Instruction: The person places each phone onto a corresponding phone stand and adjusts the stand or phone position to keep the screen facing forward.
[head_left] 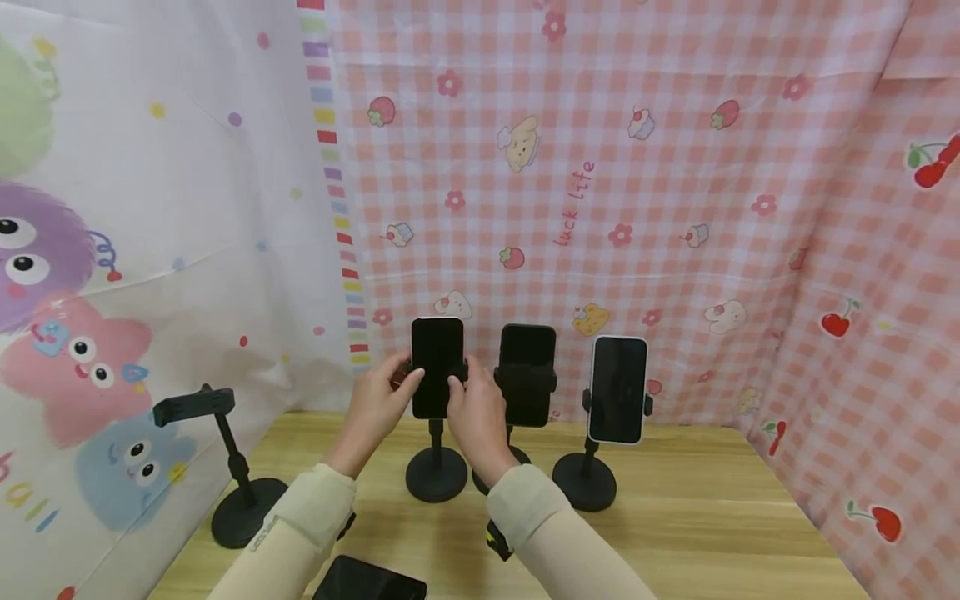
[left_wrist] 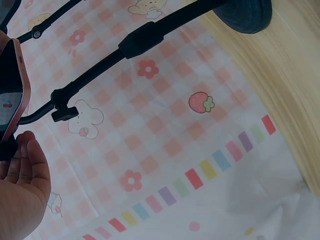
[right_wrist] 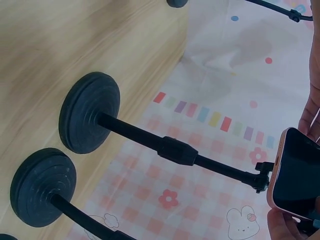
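A dark-screened smartphone (head_left: 438,367) stands upright in the clamp of a black phone stand (head_left: 437,473) near the table's back edge. My left hand (head_left: 375,408) grips its left side, thumb at the front edge and fingers around by the clamp. On the other side my right hand (head_left: 478,417) holds the right edge, thumb on the front. The phone's pinkish rim (right_wrist: 276,170) shows in the right wrist view, with right-hand fingers (right_wrist: 280,227) at its lower edge. In the left wrist view the left hand (left_wrist: 25,185) has its fingers curved up behind the phone.
Two more stands to the right hold a black phone (head_left: 528,375) and a white-edged phone (head_left: 618,389). At left is a phone stand (head_left: 193,406) with a bare holder. A dark device (head_left: 370,579) lies on the table (head_left: 697,500) at the front. Patterned cloth (head_left: 637,183) hangs behind.
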